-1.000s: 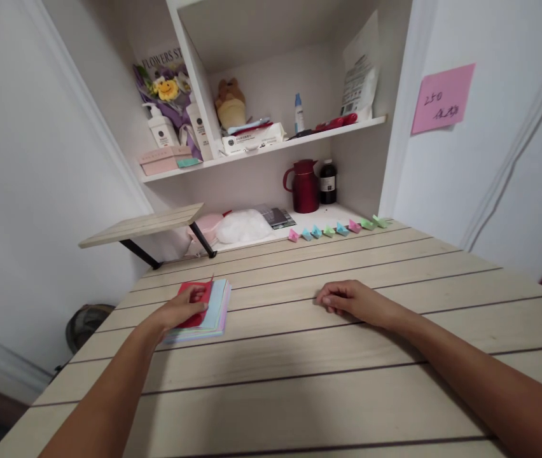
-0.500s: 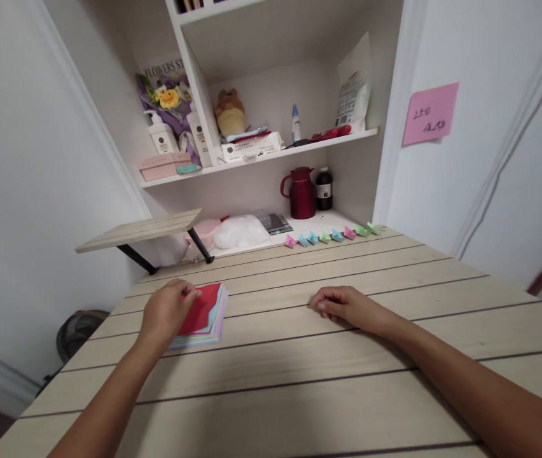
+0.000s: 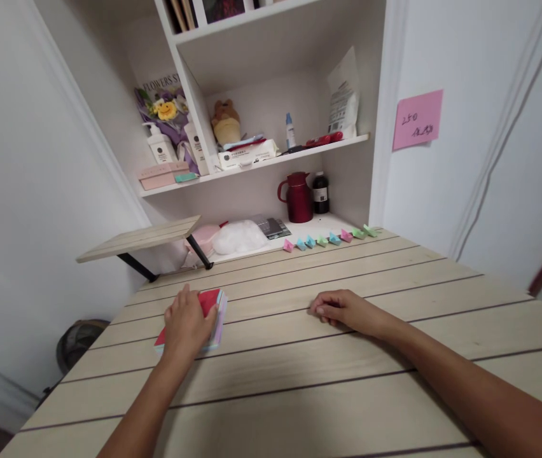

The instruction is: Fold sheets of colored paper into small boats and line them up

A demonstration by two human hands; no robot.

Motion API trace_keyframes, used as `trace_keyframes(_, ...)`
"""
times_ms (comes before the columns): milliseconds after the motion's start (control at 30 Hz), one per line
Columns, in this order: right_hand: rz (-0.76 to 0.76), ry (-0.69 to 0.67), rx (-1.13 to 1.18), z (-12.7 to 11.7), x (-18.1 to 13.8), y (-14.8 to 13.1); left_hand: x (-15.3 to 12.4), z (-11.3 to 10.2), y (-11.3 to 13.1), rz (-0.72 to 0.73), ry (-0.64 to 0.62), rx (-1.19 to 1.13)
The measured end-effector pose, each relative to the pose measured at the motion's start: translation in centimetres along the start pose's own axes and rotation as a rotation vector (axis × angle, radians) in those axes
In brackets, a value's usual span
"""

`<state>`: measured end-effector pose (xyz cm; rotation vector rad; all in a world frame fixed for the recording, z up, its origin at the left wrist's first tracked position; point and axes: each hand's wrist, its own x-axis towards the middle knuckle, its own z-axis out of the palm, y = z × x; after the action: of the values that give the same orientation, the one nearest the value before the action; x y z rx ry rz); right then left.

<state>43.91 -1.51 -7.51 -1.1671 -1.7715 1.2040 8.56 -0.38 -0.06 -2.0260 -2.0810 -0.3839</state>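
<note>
A stack of square coloured paper (image 3: 208, 299), red sheet on top with pale blue, green and lilac edges below, lies on the left of the wooden table. My left hand (image 3: 187, 324) rests on top of it, palm down, its fingers spread and the thumb by the stack's right side. Part of the stack is hidden under that hand. Farther right, my right hand (image 3: 340, 307) lies on its side on the tabletop with fingers loosely curled, and nothing shows in them.
Several small folded paper shapes (image 3: 322, 241) in pink, blue and green line the table's back edge. Behind them stand a red jug (image 3: 299, 198) and a dark bottle (image 3: 320, 193). A small raised shelf (image 3: 142, 238) on black legs occupies the back left.
My left hand has shifted right and spread out over the paper stack; before, its fingers were pinched together above the stack's left part. My right hand has stayed put. The view has tilted slightly.
</note>
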Motion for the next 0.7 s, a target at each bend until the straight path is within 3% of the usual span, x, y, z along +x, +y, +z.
trace_keyframes(167,-0.012,-0.004,0.001,0.0,-0.1,-0.3,0.8,1.7,-1.3,-0.089,-0.166,-0.056)
trace_keyframes(400,0.015,0.008,0.008,0.1,-0.1,-0.1,1.0,1.9,-2.6,-0.113,-0.224,-0.078)
trace_keyframes(567,-0.007,0.023,0.038,0.0,0.2,0.2,1.1,0.8,-3.1,-0.101,-0.200,-0.027)
trace_keyframes(700,-0.024,0.056,0.093,0.1,0.4,0.0,0.1,-1.5,-1.4,-0.023,-0.061,0.033)
